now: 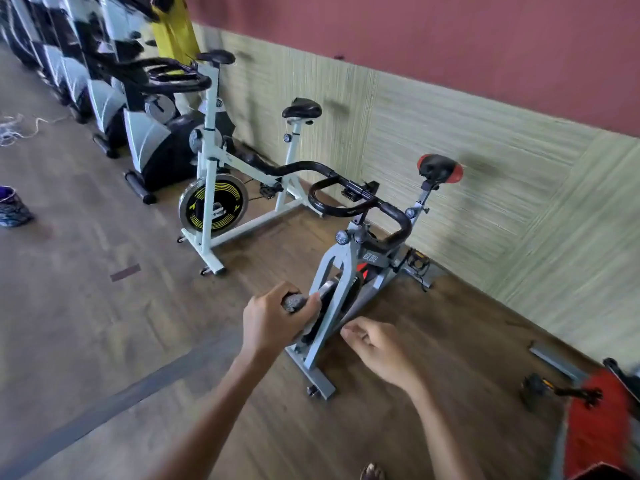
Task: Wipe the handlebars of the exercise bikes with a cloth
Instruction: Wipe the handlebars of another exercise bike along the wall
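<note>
My left hand [277, 317] is closed around a balled grey cloth [293, 302], held low in front of the grey exercise bike [349, 268]. That bike's black handlebars [360, 202] curve above its frame, well beyond both hands. My right hand [375, 348] hovers to the right with fingers loosely curled and nothing in it. A white bike [211, 188] with a yellow-marked flywheel stands further left, its black handlebars [180, 81] high up.
Several more machines [104, 98] line the wall at the back left. A red bike part [602, 420] and a loose pedal [535, 389] sit at the lower right. A shoe [14, 209] lies on the wooden floor at the left. The green panelled wall [485, 174] runs behind the bikes.
</note>
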Tool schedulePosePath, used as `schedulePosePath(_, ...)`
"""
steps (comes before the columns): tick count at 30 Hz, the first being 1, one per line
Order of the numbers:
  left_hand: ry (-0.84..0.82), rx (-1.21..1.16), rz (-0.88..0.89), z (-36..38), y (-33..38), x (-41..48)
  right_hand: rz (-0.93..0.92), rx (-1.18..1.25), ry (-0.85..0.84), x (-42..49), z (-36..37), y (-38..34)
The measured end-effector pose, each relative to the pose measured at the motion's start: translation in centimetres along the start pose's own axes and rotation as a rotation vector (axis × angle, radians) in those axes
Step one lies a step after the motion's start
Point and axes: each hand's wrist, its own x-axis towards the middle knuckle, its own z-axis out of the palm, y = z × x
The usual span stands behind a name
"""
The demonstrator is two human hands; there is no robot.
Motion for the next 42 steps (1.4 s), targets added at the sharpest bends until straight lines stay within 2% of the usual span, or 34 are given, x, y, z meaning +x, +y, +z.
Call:
schedulePosePath(6, 0.110, -0.061, 0.024, 4.2, 2.4, 6.7, -0.053, -0.020, 0.014, 6.5, -4.5, 3.5)
schedulePosePath(10, 0.291, -0.142, 0.029, 9.2, 4.3, 11.0, -0.120, -0.059, 0.076, 13.3, -8.9, 6.8)
schedulePosePath(14, 0.498, -0.197, -0.075, 14.6, 6.1, 12.5, -0.258, -0.106, 0.163, 20.0, -11.8, 9.9)
schedulePosePath(20, 0.772, -0.248, -0.338, 17.9, 8.0, 11.6, -0.472, -0.141, 0.146, 27.5, -11.8, 15.5)
schedulePosePath(22, 0.759, -0.270, -0.363, 18.3, 8.7, 11.0, -0.507, -0.227, 0.152, 28.2, -10.8, 16.5)
schedulePosePath(24, 0.648, -0.326, -0.365, 18.8, 9.3, 10.3, -0.524, -0.290, 0.236, 28.3, -10.2, 16.9)
schedulePosePath(28, 0.554, -0.423, -0.361, 19.4, 9.5, 9.0, -0.582, -0.231, 0.349, 28.3, -9.7, 17.0)
schedulePosePath(31, 0.613, -0.459, -0.412, 19.9, 9.8, 8.6, -0.622, -0.186, 0.379, 28.2, -9.5, 17.3)
schedulePosePath(35, 0.823, -0.540, -0.524, 19.8, 9.8, 9.3, -0.678, -0.156, 0.430, 28.4, -9.3, 17.8)
schedulePosePath(38, 0.931, -0.526, -0.497, 18.9, 9.8, 10.2, -0.700, -0.150, 0.446, 28.4, -9.2, 18.0)
schedulePosePath(40, 0.893, -0.486, -0.416, 18.6, 10.0, 10.6, -0.705, -0.161, 0.452, 28.5, -9.0, 18.2)
schedulePosePath(42, 0.766, -0.448, -0.348, 19.1, 10.2, 10.5, -0.710, -0.171, 0.446, 28.6, -8.9, 18.4)
